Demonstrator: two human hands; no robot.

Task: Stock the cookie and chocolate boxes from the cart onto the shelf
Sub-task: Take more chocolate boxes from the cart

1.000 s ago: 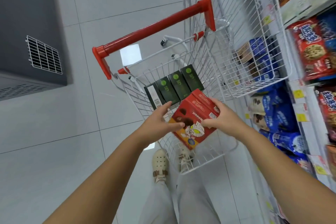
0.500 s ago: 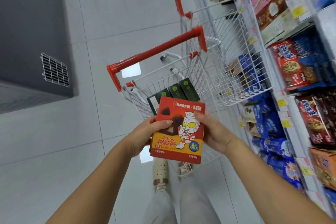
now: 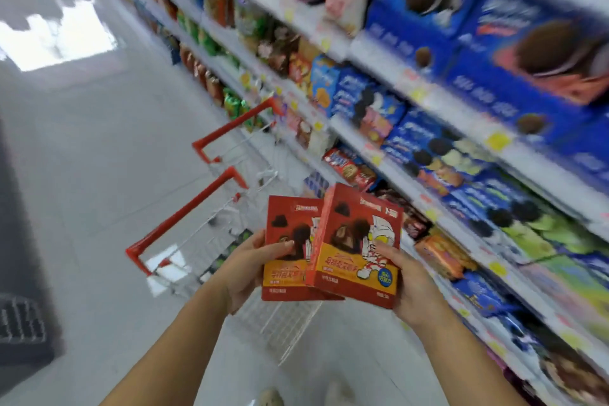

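I hold two red-and-orange chocolate boxes with a cartoon hero, upright and side by side, above the cart. My left hand grips the left box by its left edge. My right hand holds the right box, which overlaps the left one in front. Below them stands the white wire cart with red handles; dark green boxes lie inside it, partly hidden by my left hand. The shelf runs along my right, full of cookie packs.
Blue cookie boxes fill the upper shelves, with orange and brown packs lower down. A dark grey cabinet with a vent stands at the left. White tiled floor lies between it and the cart. The view is blurred.
The boxes have come up out of the cart and fanned apart into two, one in each hand. My view has swung up and right toward the shelf.
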